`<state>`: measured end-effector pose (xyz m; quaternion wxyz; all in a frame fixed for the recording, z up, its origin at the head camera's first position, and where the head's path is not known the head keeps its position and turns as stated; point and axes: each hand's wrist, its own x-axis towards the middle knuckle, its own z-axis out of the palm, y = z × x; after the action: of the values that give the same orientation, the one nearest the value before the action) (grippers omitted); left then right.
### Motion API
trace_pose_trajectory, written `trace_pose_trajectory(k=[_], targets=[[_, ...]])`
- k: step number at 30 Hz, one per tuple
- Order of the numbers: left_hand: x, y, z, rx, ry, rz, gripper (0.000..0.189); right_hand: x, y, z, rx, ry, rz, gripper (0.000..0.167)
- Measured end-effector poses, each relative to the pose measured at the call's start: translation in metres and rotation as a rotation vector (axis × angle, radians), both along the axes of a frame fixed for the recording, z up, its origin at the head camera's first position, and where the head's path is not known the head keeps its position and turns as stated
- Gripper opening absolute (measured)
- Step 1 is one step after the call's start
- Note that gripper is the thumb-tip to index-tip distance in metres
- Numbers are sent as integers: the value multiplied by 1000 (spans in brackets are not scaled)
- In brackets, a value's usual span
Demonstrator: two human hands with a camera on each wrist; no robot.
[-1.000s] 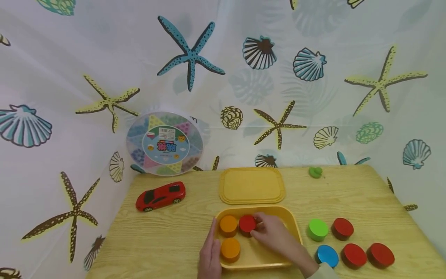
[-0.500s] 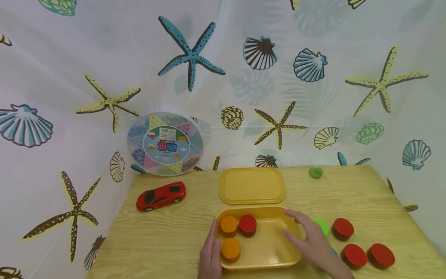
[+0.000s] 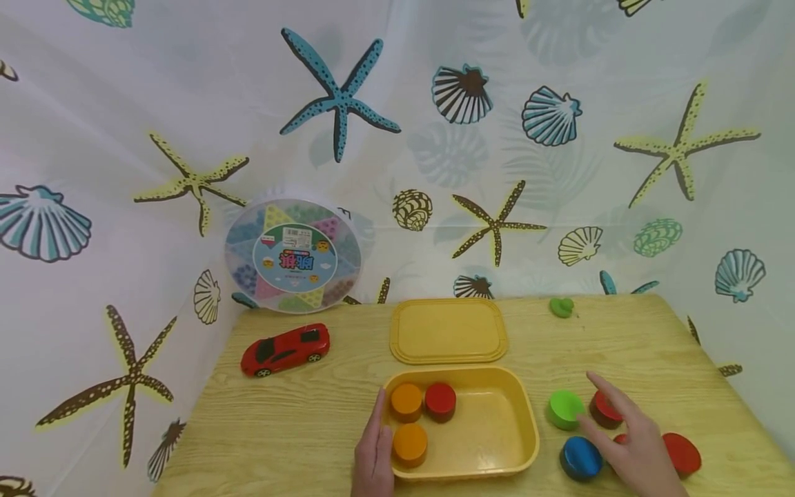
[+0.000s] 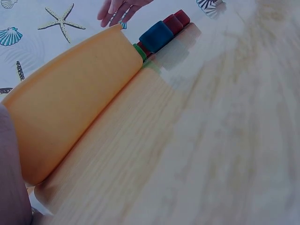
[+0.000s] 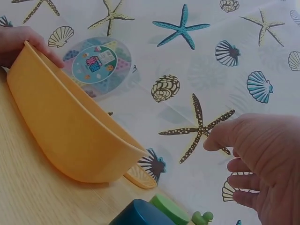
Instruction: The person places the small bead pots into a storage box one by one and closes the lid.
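Note:
My left hand [image 3: 375, 452] lies with straight fingers along the left side of a yellow plastic box [image 3: 533, 442]. Inside the box sit two orange round blocks [image 3: 410, 444] and a red round block [image 3: 440, 402]. My right hand [image 3: 636, 445] hovers, fingers spread and holding nothing, over the round blocks on the table to the right. A green block [image 3: 564, 408] and a blue block [image 3: 581, 459] lie left of it. Beneath and beside it are red blocks [image 3: 683, 454], partly hidden by the hand. In the right wrist view, the box [image 5: 70, 126] stands between both hands.
Behind the box lies a flat yellow lid [image 3: 448, 331]. A red toy car [image 3: 286, 350] stands at the left, near a round game box [image 3: 293, 257] leaning on the patterned cloth. A small green toy [image 3: 562, 307] is at the back right.
My right hand has let go of the red block inside the box and moved right, out over the blocks on the table. My left hand has stayed at the box's side.

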<state>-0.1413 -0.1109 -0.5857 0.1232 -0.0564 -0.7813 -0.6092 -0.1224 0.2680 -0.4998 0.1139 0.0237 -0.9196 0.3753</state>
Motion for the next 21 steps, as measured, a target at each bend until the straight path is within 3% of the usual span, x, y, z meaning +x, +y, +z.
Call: trace_pose_trajectory(k=[11,21], targets=[[0,1,5,9,-60,-6,52,2,8,2,-32,28,-48,65],[1,0,3,4,-55,-4,52,11,39,-9,-6,68,-200,61]])
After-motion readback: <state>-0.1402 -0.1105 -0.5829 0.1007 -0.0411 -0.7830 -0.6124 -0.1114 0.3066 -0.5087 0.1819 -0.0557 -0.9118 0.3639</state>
